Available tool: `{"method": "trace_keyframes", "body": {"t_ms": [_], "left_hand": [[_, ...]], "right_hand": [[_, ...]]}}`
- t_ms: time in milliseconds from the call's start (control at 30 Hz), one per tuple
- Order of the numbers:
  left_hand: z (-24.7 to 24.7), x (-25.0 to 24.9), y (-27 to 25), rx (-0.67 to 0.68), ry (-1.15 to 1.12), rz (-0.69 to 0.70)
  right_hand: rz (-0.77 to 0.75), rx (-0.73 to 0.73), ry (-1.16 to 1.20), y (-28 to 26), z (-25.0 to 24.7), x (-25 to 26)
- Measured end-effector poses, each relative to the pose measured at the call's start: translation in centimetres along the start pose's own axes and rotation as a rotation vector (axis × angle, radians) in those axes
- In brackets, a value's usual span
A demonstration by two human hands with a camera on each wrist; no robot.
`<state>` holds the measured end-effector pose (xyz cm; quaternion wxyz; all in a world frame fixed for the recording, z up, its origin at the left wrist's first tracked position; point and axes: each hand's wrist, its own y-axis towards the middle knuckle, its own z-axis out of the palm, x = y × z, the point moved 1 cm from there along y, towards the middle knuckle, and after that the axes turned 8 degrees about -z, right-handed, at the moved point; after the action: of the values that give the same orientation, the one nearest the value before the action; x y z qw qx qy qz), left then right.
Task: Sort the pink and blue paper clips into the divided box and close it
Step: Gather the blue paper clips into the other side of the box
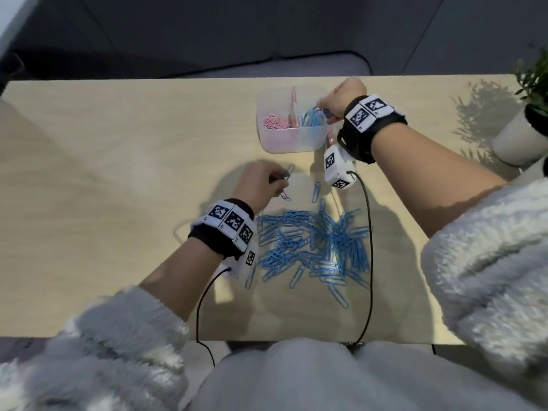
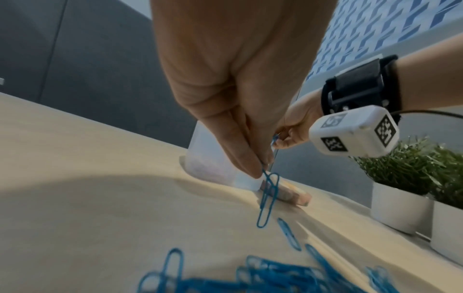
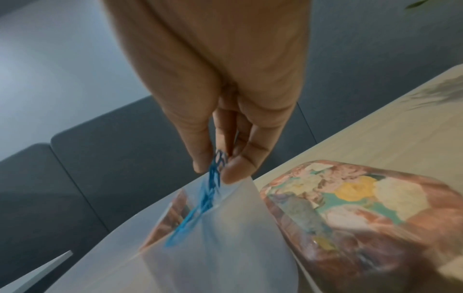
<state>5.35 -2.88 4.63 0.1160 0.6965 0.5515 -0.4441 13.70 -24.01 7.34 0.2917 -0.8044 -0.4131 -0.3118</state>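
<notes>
Left hand (image 1: pixel 255 182) low over the counter (image 1: pixel 118 173), fingers (image 2: pixel 246 158) pinched on linked blue paper clips (image 2: pixel 267 198) — the lower clip's tip reaches the counter surface. Loose pile of blue paper clips (image 1: pixel 314 244) lies on the counter just nearer the person than those fingers. Right hand (image 1: pixel 344 99) held over the right compartment of the translucent divided box (image 1: pixel 292 140); its fingers (image 3: pixel 235 170) pinch a bunch of blue clips (image 3: pixel 208 194) hanging down into that compartment. Pink paper clips (image 1: pixel 274 121) sit in the left compartment, beyond the divider from the right fingers. Floral-printed lid (image 3: pixel 350 214) lies flat on the counter beside the box — box open. Potted plant (image 1: pixel 530 114) at the counter's far right edge.
</notes>
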Motion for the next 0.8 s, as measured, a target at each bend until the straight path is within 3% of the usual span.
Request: {"method": "trace_keyframes", "body": {"t_ms": [100,267,433,533,667,800], "left_hand": [[-0.6,-1.9,1.3,-0.025,-0.054,0.024],[-1.1,-6.2,5.3,-0.103,-0.154,0.107],[-0.6,-8.6,10.0,-0.190,-0.208,0.114],[0.4,-8.7,11.7,-0.215,-0.092,0.138],[1.7,-8.7,11.1,-0.082,0.254,0.169],[2.1,-8.1,8.2,-0.126,0.256,0.338]], "right_hand": [[-0.025,-0.027,0.086,-0.3,-0.4,-0.3],[-0.090,-0.087,0.226,-6.1,-2.4,-2.9],[0.012,-0.033,0.377,-13.5,-2.2,-9.0],[0.066,-0.056,0.321,-16.5,-2.1,-12.9],[0.082,-0.008,0.172,-18.0,-2.6,-16.8],[0.078,0.011,-0.044,-18.2,-3.7,-18.3]]}}
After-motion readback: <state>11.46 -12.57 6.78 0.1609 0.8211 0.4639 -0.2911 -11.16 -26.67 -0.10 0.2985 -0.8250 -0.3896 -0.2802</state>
